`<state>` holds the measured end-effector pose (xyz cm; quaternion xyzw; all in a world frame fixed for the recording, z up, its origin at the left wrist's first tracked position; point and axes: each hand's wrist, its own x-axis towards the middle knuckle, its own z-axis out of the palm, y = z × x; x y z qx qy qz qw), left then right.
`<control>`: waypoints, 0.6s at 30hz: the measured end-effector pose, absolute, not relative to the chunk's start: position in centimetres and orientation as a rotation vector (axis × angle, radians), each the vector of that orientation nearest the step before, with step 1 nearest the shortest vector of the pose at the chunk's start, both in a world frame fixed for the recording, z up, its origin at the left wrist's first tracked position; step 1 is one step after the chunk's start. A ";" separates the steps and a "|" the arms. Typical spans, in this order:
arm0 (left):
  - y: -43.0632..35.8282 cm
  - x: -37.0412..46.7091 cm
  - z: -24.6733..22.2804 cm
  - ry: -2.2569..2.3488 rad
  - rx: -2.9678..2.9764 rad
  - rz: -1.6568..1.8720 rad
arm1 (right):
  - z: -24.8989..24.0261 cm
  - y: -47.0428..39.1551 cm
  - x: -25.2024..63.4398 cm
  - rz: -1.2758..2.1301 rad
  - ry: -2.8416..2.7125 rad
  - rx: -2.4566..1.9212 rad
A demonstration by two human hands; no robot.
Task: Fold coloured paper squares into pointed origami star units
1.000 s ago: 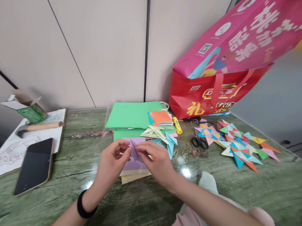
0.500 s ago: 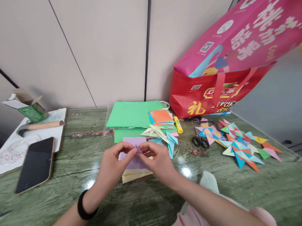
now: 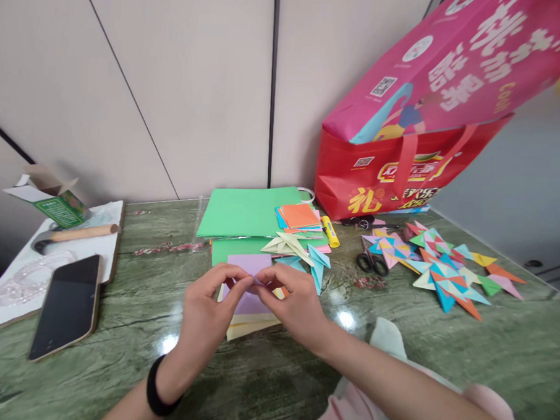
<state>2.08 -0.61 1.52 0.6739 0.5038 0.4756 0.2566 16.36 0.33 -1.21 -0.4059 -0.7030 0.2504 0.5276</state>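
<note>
Between my fingertips is a small folded piece of purple paper (image 3: 255,281), mostly covered by the fingers. My left hand (image 3: 216,300) pinches its left side, and my right hand (image 3: 293,300) pinches the right side. Below both hands lies a flat stack of paper squares with a purple sheet (image 3: 248,262) on top and cream sheets (image 3: 251,328) showing at the lower edge. Just beyond the hands are pale green folded paper pieces (image 3: 288,244) and blue folded pieces (image 3: 318,264).
Behind are green paper packs (image 3: 247,211), orange squares (image 3: 301,216) and a yellow glue stick (image 3: 330,231). Scissors (image 3: 372,262) and colourful paper stars (image 3: 446,279) lie right, near a red bag (image 3: 356,176). A phone (image 3: 66,306) and a wooden-handled tool (image 3: 84,232) are left.
The small purple piece stood up as a point between the fingertips; now the fingers have closed over it and less of it shows. Both hands stay in nearly the same place.
</note>
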 end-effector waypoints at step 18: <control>-0.4 2.0 1.7 1.413 1.755 1.238 | -1.4 0.5 16.3 0.753 -1.646 -0.980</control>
